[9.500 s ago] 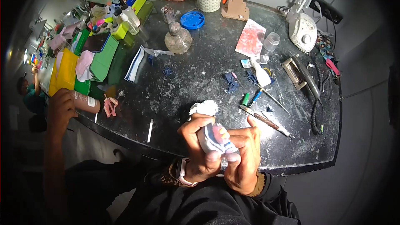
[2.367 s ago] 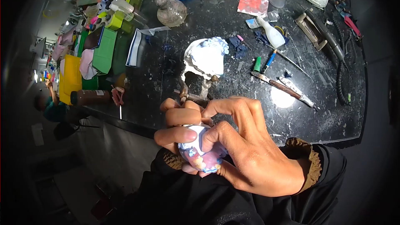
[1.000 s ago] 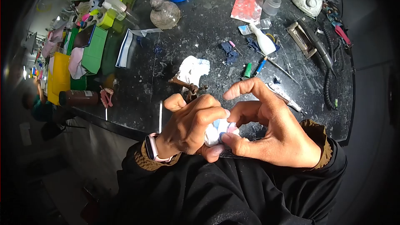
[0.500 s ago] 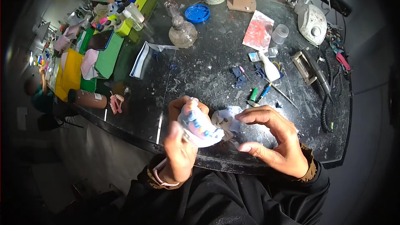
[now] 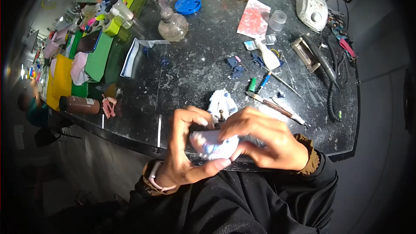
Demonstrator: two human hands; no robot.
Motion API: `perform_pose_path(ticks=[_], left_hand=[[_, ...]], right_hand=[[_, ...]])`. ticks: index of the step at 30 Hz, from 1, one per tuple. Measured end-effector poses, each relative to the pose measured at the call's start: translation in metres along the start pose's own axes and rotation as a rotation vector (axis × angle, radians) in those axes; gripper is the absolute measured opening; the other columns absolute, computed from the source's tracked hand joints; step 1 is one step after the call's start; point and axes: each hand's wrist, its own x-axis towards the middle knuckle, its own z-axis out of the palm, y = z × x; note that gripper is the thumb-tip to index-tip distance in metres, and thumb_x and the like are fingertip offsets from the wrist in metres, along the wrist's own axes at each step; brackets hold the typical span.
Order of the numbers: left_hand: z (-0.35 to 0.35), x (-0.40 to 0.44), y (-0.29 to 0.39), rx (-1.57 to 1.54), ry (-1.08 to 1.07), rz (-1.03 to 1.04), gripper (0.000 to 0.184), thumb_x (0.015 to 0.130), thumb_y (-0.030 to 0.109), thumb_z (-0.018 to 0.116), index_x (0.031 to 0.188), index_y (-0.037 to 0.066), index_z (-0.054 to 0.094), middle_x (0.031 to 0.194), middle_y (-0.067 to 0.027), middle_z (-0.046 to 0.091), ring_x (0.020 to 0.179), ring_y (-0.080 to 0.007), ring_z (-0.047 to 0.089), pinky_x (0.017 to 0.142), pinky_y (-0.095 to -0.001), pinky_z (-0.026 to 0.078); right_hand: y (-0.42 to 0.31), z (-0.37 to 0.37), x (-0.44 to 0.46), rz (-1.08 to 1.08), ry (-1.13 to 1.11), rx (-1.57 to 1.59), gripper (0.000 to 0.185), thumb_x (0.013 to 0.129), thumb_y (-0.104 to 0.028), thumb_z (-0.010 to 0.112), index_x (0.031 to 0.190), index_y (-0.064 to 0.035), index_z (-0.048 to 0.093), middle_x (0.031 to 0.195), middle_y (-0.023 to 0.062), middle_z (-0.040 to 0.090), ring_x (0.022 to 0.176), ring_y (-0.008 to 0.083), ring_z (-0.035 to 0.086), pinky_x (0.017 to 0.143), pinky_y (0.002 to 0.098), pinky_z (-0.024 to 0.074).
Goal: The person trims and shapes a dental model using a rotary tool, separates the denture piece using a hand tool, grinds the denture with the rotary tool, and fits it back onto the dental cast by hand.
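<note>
The speckled black bench (image 5: 190, 71) bears a white bottle (image 5: 269, 57) and blue lid (image 5: 188, 5).

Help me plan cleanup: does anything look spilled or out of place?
The black benchtop is smudged whitish, and dark blue scraps lie loose near the white bottle, perhaps uncleared leftovers. No wet spill is evident.

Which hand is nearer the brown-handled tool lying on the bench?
The right. The right hand is just below the brown-handled tool in the picture; the left hand is farther off, down and to the left, beyond the right hand.
</note>
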Motion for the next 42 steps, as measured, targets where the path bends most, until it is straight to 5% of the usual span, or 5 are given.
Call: perform_pose_path(ticks=[5,9,15,20,42], left_hand=[[-0.020,0.015,-0.003,0.082,-0.487,-0.094,0.080,0.057,0.035,0.081,0.119,-0.004,0.049,0.110,-0.0107,0.057,0.102,-0.0211,0.051,0.090,-0.0333,0.032],[-0.005,0.002,-0.008,-0.228,-0.249,-0.335,0.066,0.060,0.021,0.079,0.116,-0.005,0.053,0.095,-0.0119,0.065,0.089,-0.0213,0.060,0.087,-0.0338,0.041],[0.001,0.011,-0.019,-0.084,-0.287,0.021,0.041,0.060,0.007,0.076,0.097,-0.004,0.061,0.095,-0.0210,0.064,0.084,-0.0287,0.067,0.076,-0.0374,0.053],[0.009,0.008,-0.025,-0.211,-0.205,0.132,0.040,0.058,-0.004,0.076,0.095,-0.002,0.061,0.096,-0.0242,0.062,0.081,-0.0361,0.068,0.073,-0.0422,0.057],[0.016,0.004,-0.041,-0.217,-0.175,0.259,0.054,0.054,0.034,0.085,0.095,0.009,0.061,0.106,-0.0193,0.057,0.090,-0.0270,0.065,0.073,-0.0325,0.053]], right_hand=[[0.001,0.015,-0.011,-0.001,-0.183,0.032,0.047,0.069,0.011,0.055,0.114,-0.0002,0.051,0.099,0.0123,0.052,0.097,0.0288,0.052,0.077,0.0373,0.0484],[-0.009,0.001,-0.014,-0.020,0.014,-0.323,0.032,0.071,-0.001,0.066,0.102,-0.0042,0.060,0.092,0.0086,0.055,0.090,0.0267,0.056,0.071,0.0345,0.0495],[0.025,-0.034,-0.051,0.491,0.080,-0.952,0.022,0.071,-0.013,0.071,0.089,-0.0029,0.062,0.084,0.0080,0.056,0.078,0.0254,0.055,0.067,0.0360,0.0465],[0.042,-0.028,-0.067,0.397,0.089,-1.057,0.019,0.075,-0.008,0.065,0.091,-0.0011,0.059,0.084,0.0088,0.053,0.076,0.0254,0.053,0.065,0.0356,0.0425],[-0.011,0.007,-0.074,-0.042,0.150,-1.008,0.035,0.069,-0.016,0.063,0.103,-0.0226,0.070,0.056,-0.0063,0.025,0.045,0.0039,0.030,0.041,0.0213,0.0174]])
